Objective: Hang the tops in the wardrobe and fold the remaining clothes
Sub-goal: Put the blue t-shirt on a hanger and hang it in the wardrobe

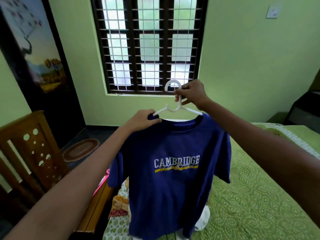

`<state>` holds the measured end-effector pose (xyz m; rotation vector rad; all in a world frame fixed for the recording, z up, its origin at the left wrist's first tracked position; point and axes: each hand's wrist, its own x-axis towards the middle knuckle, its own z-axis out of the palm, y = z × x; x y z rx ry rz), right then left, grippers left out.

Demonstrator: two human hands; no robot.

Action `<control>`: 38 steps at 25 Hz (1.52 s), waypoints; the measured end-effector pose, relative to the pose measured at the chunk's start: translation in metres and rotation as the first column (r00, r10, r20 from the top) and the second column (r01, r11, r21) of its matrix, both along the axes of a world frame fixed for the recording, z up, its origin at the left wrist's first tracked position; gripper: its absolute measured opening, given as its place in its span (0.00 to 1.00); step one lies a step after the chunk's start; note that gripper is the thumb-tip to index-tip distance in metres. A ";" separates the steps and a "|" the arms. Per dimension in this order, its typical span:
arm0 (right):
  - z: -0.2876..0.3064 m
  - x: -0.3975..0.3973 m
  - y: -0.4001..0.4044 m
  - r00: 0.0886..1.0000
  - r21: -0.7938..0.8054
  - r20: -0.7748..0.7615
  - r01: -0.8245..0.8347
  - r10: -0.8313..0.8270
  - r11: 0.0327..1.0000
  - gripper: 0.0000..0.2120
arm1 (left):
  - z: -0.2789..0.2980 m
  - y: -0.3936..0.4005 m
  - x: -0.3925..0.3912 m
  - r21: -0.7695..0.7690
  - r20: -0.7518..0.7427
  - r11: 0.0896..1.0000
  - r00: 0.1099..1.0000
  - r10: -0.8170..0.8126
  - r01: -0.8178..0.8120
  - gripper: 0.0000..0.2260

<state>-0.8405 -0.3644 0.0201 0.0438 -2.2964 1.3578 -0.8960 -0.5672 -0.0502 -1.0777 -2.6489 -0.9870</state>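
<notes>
From the head view, a blue T-shirt [174, 179] hangs lengthwise straight down, its printed front facing the camera, held in the air above the near left corner of the bed [259, 187]. The right hand [192, 94] pinches the neck of the white hanger [174, 108], hook pointing up. The left hand [147, 118] grips the shirt's collar at the hanger's left arm. A window [149, 45] is behind.

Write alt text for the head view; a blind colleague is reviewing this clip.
A person holds up a blue T-shirt on a white hanger above a green bed. The right hand grips the hanger's neck; the left hand pinches the shirt's shoulder at the hanger arm. A barred window is behind.
</notes>
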 end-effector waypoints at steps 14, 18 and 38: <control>-0.019 0.009 0.092 0.901 0.666 0.419 -0.220 -0.114 0.713 0.11 | 0.003 -0.006 -0.040 0.310 -0.266 0.948 0.952 0.152 -0.064 0.08; 0.002 0.007 0.092 0.993 0.703 0.019 0.068 -0.114 0.708 0.09 | 0.044 -0.005 -0.046 0.380 -0.363 0.923 0.910 0.202 -0.054 0.09; -0.012 0.144 0.211 0.819 0.653 -0.017 0.443 -0.573 0.614 0.08 | 0.052 0.165 0.002 0.300 -0.451 0.922 0.888 -0.087 0.243 0.11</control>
